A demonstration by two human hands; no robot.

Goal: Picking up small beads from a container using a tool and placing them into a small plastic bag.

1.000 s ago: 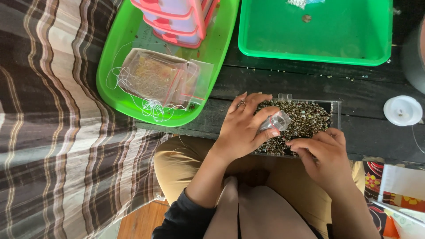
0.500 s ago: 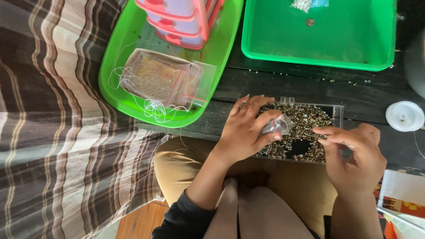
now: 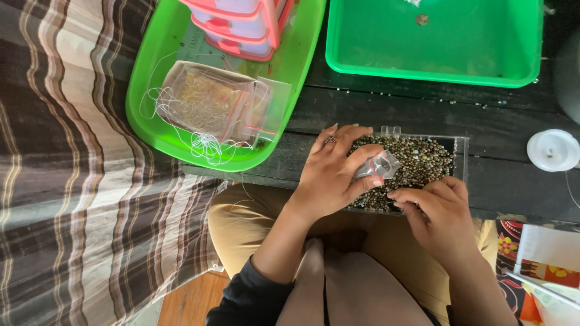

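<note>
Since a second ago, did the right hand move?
Yes. The right hand swung out toward the right end of the clear plastic box of small beads, then came back left, close to the left hand holding a small clear bag.

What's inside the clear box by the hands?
The clear box is full of small dark and gold beads. The left hand, holding a tiny clear bag, and the right hand cover part of it.

Clear bead-filled box (image 3: 423, 160) (small bag (image 3: 377, 164) above)
</note>
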